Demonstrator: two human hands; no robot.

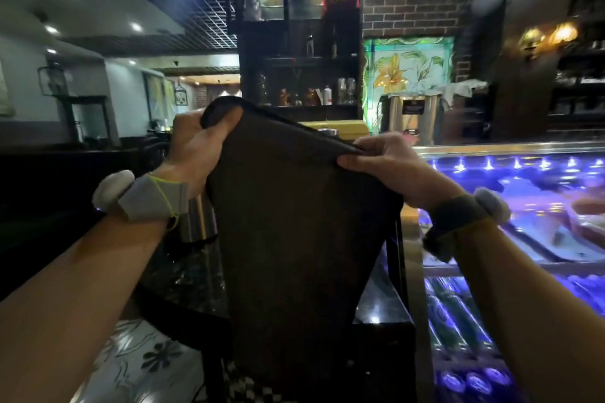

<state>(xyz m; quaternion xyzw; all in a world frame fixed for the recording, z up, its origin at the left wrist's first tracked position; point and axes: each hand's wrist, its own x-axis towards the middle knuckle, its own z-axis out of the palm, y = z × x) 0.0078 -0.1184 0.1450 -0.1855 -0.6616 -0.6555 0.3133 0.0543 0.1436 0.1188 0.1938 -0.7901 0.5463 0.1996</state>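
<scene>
A dark brown cloth (294, 222) hangs in front of me, held up by its top edge. My left hand (193, 150) grips the upper left corner, with the fabric bunched over its fingers. My right hand (389, 163) pinches the upper right corner between thumb and curled fingers. The cloth drops straight down and hides the counter behind it. Both wrists carry grey bands with a small pale pod.
A dark glossy counter (183, 281) lies below, with a metal cylinder (198, 222) by my left wrist. A chiller lit blue (510, 213) runs along the right. Dark shelves with bottles (301, 82) stand behind, next to a yellow box (337, 127). Patterned floor (137, 363) shows at lower left.
</scene>
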